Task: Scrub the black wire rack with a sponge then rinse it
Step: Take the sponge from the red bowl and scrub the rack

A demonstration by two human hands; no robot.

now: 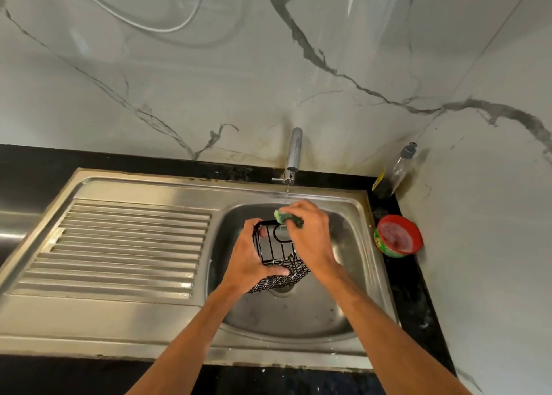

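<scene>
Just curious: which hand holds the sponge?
The right hand pinches the green sponge under the chrome tap; the left hand grips the black wire rack.

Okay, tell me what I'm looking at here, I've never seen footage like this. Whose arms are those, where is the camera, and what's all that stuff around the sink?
There is no machine here. One camera sits on a person's head and looks down, so both bare arms reach in from the bottom edge. The left hand holds a black wire rack over the basin of a steel sink. The right hand grips a green sponge at the rack's top rim, under a thin stream of water from the tap. A ribbed draining board lies to the left. On the black counter at the right stand a clear bottle and a red-rimmed tub.
</scene>
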